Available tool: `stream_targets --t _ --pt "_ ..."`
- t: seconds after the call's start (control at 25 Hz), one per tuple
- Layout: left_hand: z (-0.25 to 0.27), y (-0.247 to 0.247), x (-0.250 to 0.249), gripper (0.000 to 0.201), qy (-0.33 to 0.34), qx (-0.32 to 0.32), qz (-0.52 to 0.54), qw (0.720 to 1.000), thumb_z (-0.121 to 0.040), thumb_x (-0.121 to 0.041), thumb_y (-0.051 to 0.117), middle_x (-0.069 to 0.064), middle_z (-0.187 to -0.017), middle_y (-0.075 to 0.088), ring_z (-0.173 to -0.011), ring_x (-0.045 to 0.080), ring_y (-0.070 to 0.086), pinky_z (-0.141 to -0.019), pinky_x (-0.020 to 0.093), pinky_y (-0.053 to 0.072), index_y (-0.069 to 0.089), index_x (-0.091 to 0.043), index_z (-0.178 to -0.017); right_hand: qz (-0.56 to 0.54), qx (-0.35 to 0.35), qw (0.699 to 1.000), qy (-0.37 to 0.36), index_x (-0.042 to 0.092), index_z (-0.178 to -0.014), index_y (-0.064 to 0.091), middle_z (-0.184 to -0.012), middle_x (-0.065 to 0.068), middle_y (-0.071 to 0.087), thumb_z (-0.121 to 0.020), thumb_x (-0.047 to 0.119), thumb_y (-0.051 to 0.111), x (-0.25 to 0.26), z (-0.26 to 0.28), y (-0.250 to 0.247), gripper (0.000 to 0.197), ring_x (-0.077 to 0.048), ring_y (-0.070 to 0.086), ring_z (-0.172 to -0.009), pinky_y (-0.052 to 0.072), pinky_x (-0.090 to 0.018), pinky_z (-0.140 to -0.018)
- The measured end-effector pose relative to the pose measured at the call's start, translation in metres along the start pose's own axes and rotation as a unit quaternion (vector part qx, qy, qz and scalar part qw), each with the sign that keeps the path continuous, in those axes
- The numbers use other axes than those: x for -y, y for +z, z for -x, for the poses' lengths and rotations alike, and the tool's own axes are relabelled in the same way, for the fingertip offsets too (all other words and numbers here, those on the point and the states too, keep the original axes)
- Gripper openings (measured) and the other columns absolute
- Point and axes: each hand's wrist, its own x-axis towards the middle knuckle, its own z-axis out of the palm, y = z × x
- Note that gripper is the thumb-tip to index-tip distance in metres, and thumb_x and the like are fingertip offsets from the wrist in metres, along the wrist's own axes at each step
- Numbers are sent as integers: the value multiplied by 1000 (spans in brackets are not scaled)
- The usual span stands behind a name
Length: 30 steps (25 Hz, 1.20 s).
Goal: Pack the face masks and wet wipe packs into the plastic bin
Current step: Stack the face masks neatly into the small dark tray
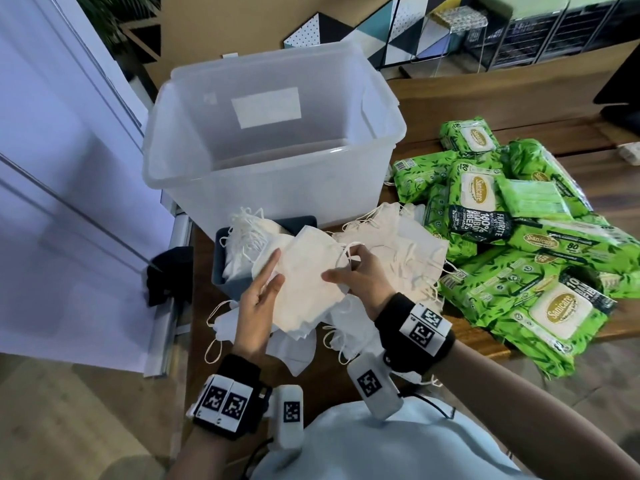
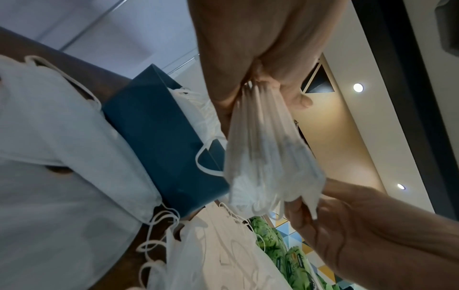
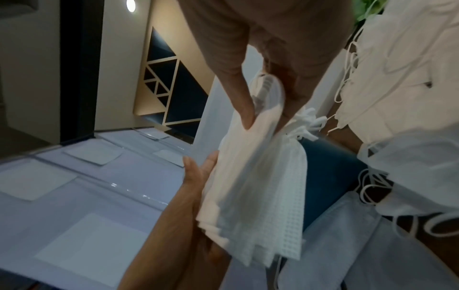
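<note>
Both hands hold a stack of white face masks (image 1: 304, 278) above the table, in front of the clear plastic bin (image 1: 273, 195). My left hand (image 1: 273, 271) grips the stack's left edge (image 2: 268, 160), thumb on top. My right hand (image 1: 343, 268) pinches its right edge, thumb (image 3: 246, 109) over the top mask (image 3: 253, 186). The bin's visible interior shows nothing inside. More loose masks (image 1: 391, 244) lie under and to the right of my hands. Green wet wipe packs (image 1: 478, 195) are heaped to the right of the bin.
A small dark blue box (image 1: 235, 285) with masks in it stands just left of my hands, against the bin's front. The wooden table (image 1: 450, 98) ends at my left, beside a white door panel (image 1: 52, 202). Shelving and racks stand beyond the table.
</note>
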Motion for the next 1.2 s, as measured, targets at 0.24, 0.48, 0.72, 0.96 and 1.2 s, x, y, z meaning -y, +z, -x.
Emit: stream_targets --t 0.24,0.48,0.72,0.96,1.2 --pt "11 -9 5 54 34 -8 -51 998 -93 -4 51 -26 -125 41 -101 -27 47 -74 2 45 33 -28 -138 162 28 986 -29 9 -113 50 -113 -12 63 -70 7 76 -6 11 30 50 -27 59 -103 50 -34 -85" --pt "27 -57 11 28 57 36 -113 991 -93 -20 55 -29 -125 56 -122 -5 48 -99 18 43 55 -24 -121 303 118 944 -63 8 -133 36 -127 -13 55 -86 8 62 -10 21 66 53 -29 51 -117 42 -34 -93" --pt "45 -95 1 33 23 -41 -34 998 -94 -9 53 -15 -127 57 -113 -2 57 -85 16 50 61 -28 -119 166 112 977 -70 11 -92 45 -94 -17 57 -83 4 64 -14 17 91 23 -22 56 -78 51 -33 -68" --pt "43 -147 -12 35 40 -172 -30 984 -89 -6 59 -6 -132 55 -121 13 50 -95 25 47 62 -23 -119 342 185 903 -182 5 -104 54 -101 -12 60 -89 3 56 -73 2 93 16 -21 57 -90 53 -33 -79" --pt "40 -166 -26 33 52 -168 8 984 -88 -5 60 -16 -125 58 -108 1 54 -77 12 51 72 -34 -98 774 282 420 -381 4 -135 39 -142 -18 42 -94 20 46 -126 5 138 45 -32 34 -134 32 -38 -109"
